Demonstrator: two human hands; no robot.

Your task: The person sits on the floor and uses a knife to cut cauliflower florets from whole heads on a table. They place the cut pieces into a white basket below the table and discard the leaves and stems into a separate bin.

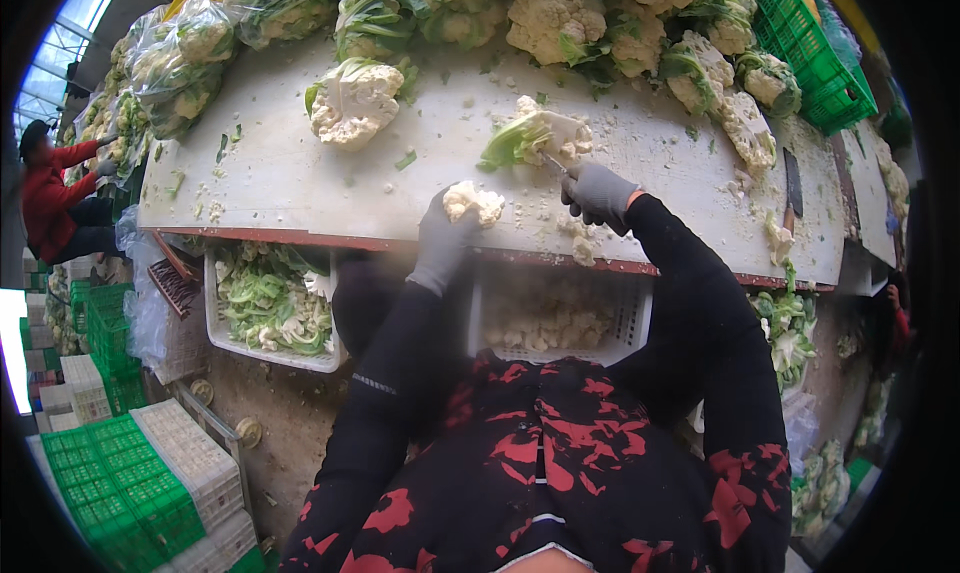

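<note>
Near the table's front edge, my left hand [448, 232] in a grey knit glove holds a cauliflower floret [474, 203]. My right hand [598, 193], gloved the same way, grips a small knife [553, 162]. The blade reaches to a cut piece of cauliflower [564, 134] with pale green leaf ribs, lying on the white tabletop [270, 175]; its tip is hidden against the piece. Farther back to the left sits a larger cauliflower piece [355, 106], apart from both hands. Under the table edge, a white crate [637, 325] in front of me contains cut florets [559, 322].
Cauliflower heads [556, 19] line the table's back. A cleaver [792, 187] lies at right. Leaf trimmings fill a white crate [212, 325] at lower left. A green crate [814, 48] stands back right, stacked crates [120, 475] lower left. Another person [56, 187] works at far left.
</note>
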